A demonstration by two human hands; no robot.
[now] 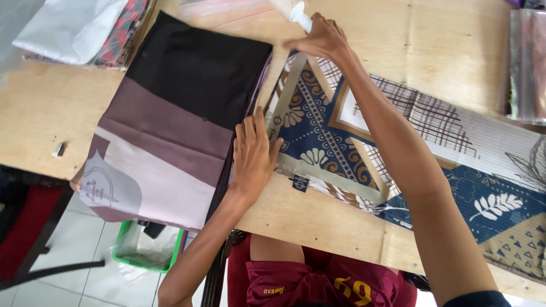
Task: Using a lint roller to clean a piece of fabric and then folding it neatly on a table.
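Head camera looks down on a pale wooden surface (455, 45). Left hand (254, 153) lies flat, fingers spread, pressing the near corner of a patterned blue, cream and brown scarf (318, 131), apparently to pin it against sliding. Right hand (319, 38) reaches to the far edge, fingers loosely curled on the scarf's far corner, gripping nothing firmly that I can see. A folded black, mauve and grey cloth (170, 131) sits just beside, overhanging the near edge. Plastic sleeves (526, 62) rest at the right edge.
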